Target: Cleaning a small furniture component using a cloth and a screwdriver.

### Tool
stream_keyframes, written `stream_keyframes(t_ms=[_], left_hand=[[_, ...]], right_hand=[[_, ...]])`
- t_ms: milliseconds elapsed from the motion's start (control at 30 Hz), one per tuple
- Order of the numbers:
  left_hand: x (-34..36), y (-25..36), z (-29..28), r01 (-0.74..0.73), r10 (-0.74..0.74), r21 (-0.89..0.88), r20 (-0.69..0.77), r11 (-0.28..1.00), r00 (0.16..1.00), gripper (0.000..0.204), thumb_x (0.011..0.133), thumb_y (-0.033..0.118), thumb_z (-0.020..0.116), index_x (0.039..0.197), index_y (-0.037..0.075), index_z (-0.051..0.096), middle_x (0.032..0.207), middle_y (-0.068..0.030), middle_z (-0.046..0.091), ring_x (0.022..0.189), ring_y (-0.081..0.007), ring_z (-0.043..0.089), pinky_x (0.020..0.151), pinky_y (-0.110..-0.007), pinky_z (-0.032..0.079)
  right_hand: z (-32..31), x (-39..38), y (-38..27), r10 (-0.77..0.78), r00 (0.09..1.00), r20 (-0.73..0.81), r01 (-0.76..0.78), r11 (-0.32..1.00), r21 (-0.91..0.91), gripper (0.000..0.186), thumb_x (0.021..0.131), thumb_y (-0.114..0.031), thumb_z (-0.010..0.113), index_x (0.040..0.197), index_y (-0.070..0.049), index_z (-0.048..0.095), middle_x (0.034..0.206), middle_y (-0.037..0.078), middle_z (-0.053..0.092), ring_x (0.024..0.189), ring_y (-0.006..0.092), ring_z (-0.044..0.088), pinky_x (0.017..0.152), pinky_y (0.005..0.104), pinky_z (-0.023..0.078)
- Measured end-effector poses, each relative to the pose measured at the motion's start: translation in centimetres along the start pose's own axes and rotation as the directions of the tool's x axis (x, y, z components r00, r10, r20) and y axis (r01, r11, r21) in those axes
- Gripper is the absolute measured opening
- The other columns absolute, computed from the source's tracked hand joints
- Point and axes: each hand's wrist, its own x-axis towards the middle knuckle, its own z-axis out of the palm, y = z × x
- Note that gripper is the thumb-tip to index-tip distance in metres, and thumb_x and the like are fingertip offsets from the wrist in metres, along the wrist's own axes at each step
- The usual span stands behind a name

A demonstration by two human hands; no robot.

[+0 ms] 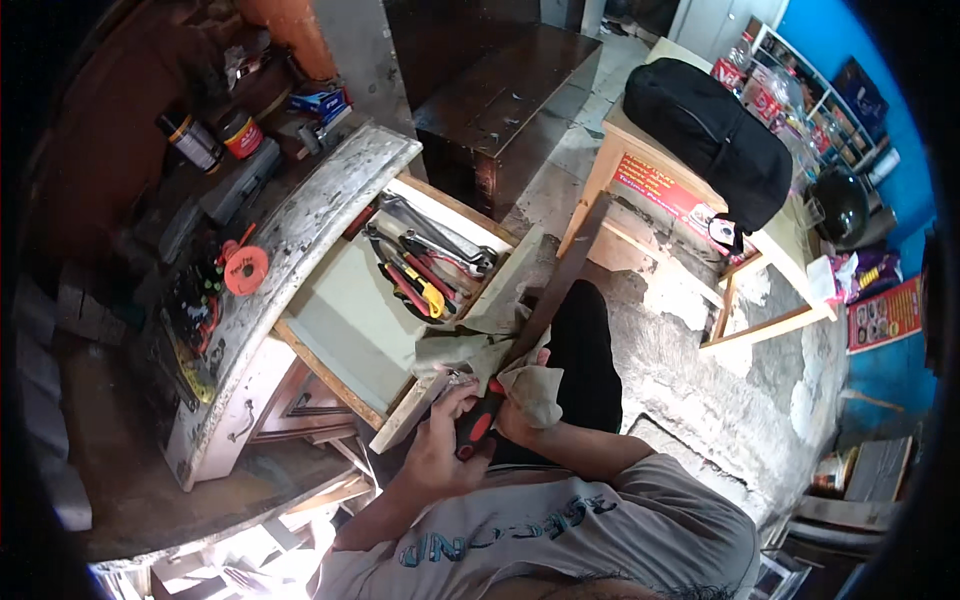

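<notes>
A long, flat brown blade (560,290) with a red-and-black handle (478,425) lies diagonally over my lap, beside the drawer front. My right hand (515,415) is closed on a pale cloth (532,390) at the lower blade and handle. My left hand (440,440) has curled fingers beside the handle, near the drawer front (405,425); what they grip is too small to make out. The open drawer (330,320) holds several wrenches (440,240) and pliers (415,285). More cloth (450,350) drapes over its front edge.
The white cabinet top (350,170) carries cans and tools at left, including an orange disc (245,268). A dark wooden box (500,90) stands ahead. At right, a wooden table (810,280) bears a black bag (705,130) and bottles. Worn floor (700,420) shows beside me.
</notes>
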Motion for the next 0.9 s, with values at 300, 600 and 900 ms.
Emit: stream_keyframes(t_ms=[300, 600, 900], left_hand=[[-0.2, -3.6, 3.1, 0.15, -0.153, -0.06, -0.054, 0.987, 0.987, 0.047, 0.084, 0.004, 0.075, 0.123, 0.002, 0.049, 0.1, -0.017, 0.065, 0.085, -0.0291, 0.068, 0.076, -0.036, 0.053], [2.1, 0.0, 3.1, 0.172, -0.132, 0.358, -0.134, 0.918, 0.982, 0.036, 0.087, 0.014, 0.076, 0.115, 0.006, 0.055, 0.071, -0.0156, 0.064, 0.065, -0.0375, 0.066, 0.057, -0.043, 0.052], [1.5, 0.4, 3.6, 0.26, -0.268, 0.277, -0.011, 0.925, 0.963, 0.027, 0.087, 0.02, 0.076, 0.103, 0.003, 0.061, 0.075, -0.0168, 0.066, 0.066, -0.0354, 0.066, 0.059, -0.042, 0.051]], right_hand=[[10.3, -0.2, -9.4, 0.316, 0.862, 0.397, 0.234, 0.447, -0.863, 0.046, 0.093, -0.049, 0.067, 0.118, -0.01, 0.065, 0.106, 0.009, 0.069, 0.09, 0.02, 0.066, 0.076, 0.032, 0.053], [11.7, 2.7, -12.4, -0.094, 0.969, 0.23, 0.161, 0.942, -0.294, 0.035, 0.104, -0.04, 0.055, 0.117, -0.008, 0.062, 0.106, 0.008, 0.07, 0.09, 0.0153, 0.065, 0.078, 0.0307, 0.053], [7.7, 5.4, -19.2, -0.713, 0.697, 0.075, 0.671, 0.612, -0.418, 0.04, 0.105, -0.043, 0.046, 0.108, -0.007, 0.061, 0.103, 0.009, 0.069, 0.099, 0.0214, 0.065, 0.092, 0.0371, 0.05]])
